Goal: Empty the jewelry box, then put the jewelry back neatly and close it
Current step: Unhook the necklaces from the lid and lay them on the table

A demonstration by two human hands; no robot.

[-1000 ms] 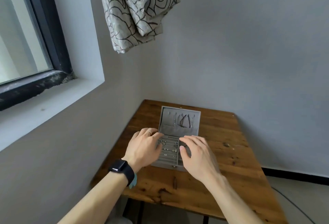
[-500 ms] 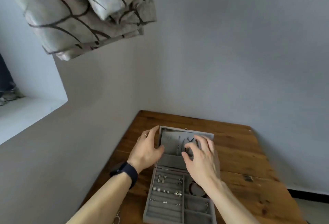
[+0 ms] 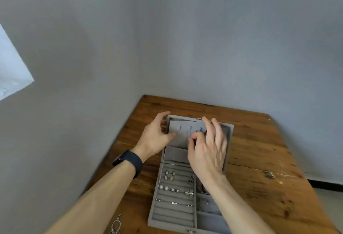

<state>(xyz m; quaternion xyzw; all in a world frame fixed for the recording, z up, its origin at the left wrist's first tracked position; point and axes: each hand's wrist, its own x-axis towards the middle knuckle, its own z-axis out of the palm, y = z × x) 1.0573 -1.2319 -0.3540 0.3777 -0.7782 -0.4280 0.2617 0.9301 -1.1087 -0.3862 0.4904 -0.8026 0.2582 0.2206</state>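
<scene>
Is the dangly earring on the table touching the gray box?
Apart. The head view shows bare wooden table between the earring and the jewelry box's left wall.

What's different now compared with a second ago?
Both hands moved from the earring tray away to the open lid. The left hand now grips the lid's left edge; on the right hand, thumb and forefinger meet at the necklaces there, the hold blurred. The jewelry box stays open, earrings in their rows.

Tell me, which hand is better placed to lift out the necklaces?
Probably the right hand: its thumb and forefinger are at the necklaces in the lid, while the left hand grips the lid's left edge.
</scene>
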